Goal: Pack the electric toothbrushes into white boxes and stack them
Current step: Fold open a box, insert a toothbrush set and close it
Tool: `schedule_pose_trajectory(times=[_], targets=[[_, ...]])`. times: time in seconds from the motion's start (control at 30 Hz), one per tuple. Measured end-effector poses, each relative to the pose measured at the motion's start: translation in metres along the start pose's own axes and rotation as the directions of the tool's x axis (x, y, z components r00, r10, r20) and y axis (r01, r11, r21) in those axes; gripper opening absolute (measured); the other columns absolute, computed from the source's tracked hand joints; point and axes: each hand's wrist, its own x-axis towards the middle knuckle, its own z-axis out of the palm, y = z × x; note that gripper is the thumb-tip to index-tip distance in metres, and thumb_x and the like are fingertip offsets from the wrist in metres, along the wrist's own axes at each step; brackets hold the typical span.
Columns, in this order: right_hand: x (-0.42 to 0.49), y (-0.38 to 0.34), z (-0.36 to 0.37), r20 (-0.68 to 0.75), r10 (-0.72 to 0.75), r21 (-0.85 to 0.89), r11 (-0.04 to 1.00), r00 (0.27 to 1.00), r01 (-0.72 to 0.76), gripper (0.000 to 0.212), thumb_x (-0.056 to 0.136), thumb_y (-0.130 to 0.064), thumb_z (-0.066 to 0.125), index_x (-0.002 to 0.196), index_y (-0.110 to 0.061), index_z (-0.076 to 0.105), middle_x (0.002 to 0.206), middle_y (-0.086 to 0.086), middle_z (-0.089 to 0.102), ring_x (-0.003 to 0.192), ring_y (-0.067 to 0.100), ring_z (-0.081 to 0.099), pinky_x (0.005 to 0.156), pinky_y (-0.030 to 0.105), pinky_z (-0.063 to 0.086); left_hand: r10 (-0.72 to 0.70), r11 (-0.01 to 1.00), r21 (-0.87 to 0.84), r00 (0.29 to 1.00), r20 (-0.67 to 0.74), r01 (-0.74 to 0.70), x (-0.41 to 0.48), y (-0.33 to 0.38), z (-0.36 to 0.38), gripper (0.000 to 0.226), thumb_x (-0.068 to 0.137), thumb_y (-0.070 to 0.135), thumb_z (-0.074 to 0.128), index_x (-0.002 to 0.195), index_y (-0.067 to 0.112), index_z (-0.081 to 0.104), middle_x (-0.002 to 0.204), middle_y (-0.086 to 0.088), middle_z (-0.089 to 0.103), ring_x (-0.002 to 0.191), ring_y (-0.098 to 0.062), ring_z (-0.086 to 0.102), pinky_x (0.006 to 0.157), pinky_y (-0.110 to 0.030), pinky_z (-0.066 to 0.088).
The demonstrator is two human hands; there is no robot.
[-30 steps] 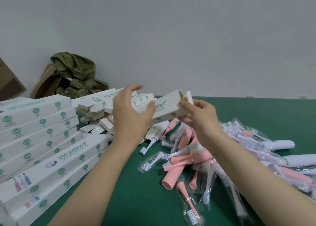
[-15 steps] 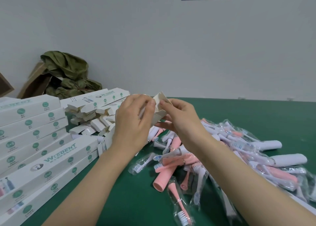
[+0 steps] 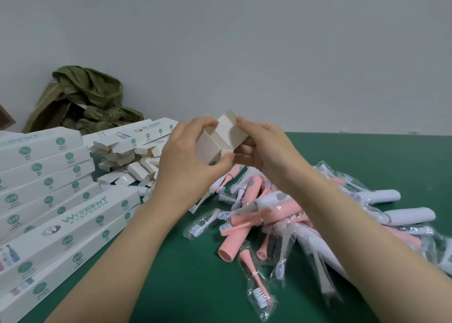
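Here, from left: stacked packed boxes [image 3: 49, 200]; the left hand [image 3: 190, 161], fingers curled round the open-ended white box [image 3: 220, 139] held above the green table [image 3: 367, 156]; the right hand [image 3: 266, 149] gripping its other side by the end flap; bagged toothbrushes [image 3: 269, 215] heaped below. The thin card is probably light and easily creased, so it is best held along its folded edges.

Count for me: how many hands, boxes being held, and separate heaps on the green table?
Hands: 2, left hand and right hand
White box held by both: 1
Heaps: 3, stacked boxes, loose boxes, toothbrushes
Total: 6
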Motion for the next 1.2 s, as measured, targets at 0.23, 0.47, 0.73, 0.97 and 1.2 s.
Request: schedule_pose_trajectory(times=[0.23,0.47,0.73,0.97,1.2], targets=[[0.0,-0.005,-0.067,0.088,0.05,-0.8,0.599,0.995,0.04,0.016,0.083,-0.004,0.065,0.076,-0.017,0.07,0.069,-0.011,0.069,0.063,-0.002,0.062,0.064,0.013,0.047,-0.065,0.996,0.047,0.988,-0.139,0.072,0.003,-0.01,-0.007,0.04,0.073,0.032,0.062,0.113,0.025,0.062,0.108,0.008,0.047,0.09,0.002,0.041,0.075,0.007,0.025],[0.0,0.021,-0.077,0.013,0.432,-0.999,-0.021,0.902,0.024,0.021,0.089,-0.017,0.059,0.095,-0.036,0.066,0.1,-0.012,0.067,0.094,0.015,0.063,0.086,0.031,0.052,-0.104,0.992,0.055,0.988,-0.114,0.111,0.002,-0.014,-0.003,0.041,0.073,0.037,0.061,0.113,0.03,0.061,0.108,0.009,0.045,0.09,0.001,0.042,0.076,-0.008,0.031],[0.0,0.037,-0.084,0.061,0.272,-0.998,0.05,0.96,0.049,0.031,0.099,-0.04,0.041,0.09,-0.012,0.052,0.078,-0.001,0.052,0.074,0.021,0.048,0.064,0.03,0.034,-0.085,0.994,0.056,0.991,-0.108,0.092,0.001,-0.013,-0.002,0.041,0.073,0.035,0.061,0.113,0.028,0.061,0.107,0.011,0.044,0.09,-0.002,0.044,0.078,-0.015,0.031],[0.008,0.003,-0.087,-0.102,-0.131,-0.785,0.619,0.986,0.001,0.012,0.08,-0.028,0.073,0.084,-0.019,0.066,0.059,-0.009,0.066,0.05,0.003,0.057,0.05,0.018,0.045,0.157,0.956,0.256,0.987,-0.039,-0.142,-0.008,-0.006,0.0,0.036,0.077,0.025,0.066,0.11,0.013,0.062,0.1,-0.006,0.051,0.085,-0.021,0.052,0.07,-0.03,0.042],[0.017,-0.019,-0.073,-0.418,-0.241,-0.135,0.97,0.876,0.203,0.008,0.091,-0.005,0.053,0.09,-0.009,0.06,0.082,0.006,0.061,0.057,0.01,0.062,0.066,0.02,0.052,0.088,0.988,0.127,0.995,-0.036,-0.083,-0.009,0.003,0.006,0.047,0.075,0.038,0.055,0.117,0.019,0.062,0.106,0.002,0.055,0.091,-0.006,0.049,0.076,-0.017,0.037]])
